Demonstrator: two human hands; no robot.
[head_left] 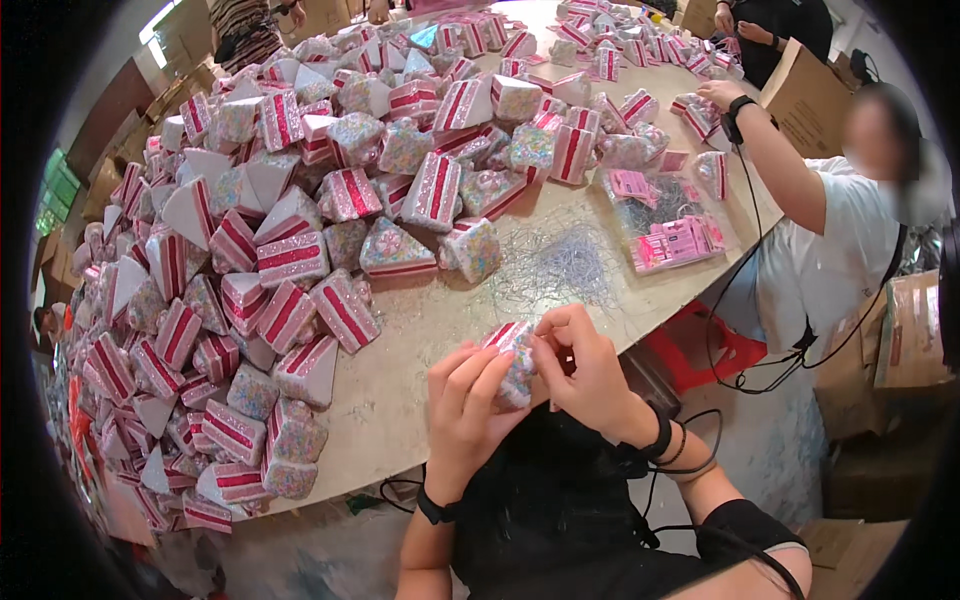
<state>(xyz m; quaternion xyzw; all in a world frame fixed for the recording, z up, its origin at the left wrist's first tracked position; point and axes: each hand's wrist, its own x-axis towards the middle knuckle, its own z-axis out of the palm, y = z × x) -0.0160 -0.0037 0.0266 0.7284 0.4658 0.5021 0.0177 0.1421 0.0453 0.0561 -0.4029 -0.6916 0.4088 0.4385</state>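
Observation:
Close to the table's near edge, my left hand is wrapped round a cake-slice ornament, white and pink with speckled glitter on its side. The fingertips of my right hand are pinched together at the ornament's upper right side. Whatever is between those fingertips is too small to make out. Just beyond my hands lies a loose tangle of thin clear threads on the tabletop. A clear plastic bag holding pink printed tags sits farther to the right.
A large heap of similar cake-slice ornaments covers the left and far parts of the pale table. At the right a co-worker in a white top reaches over the table. Cardboard boxes and a red stool stand beyond the edge.

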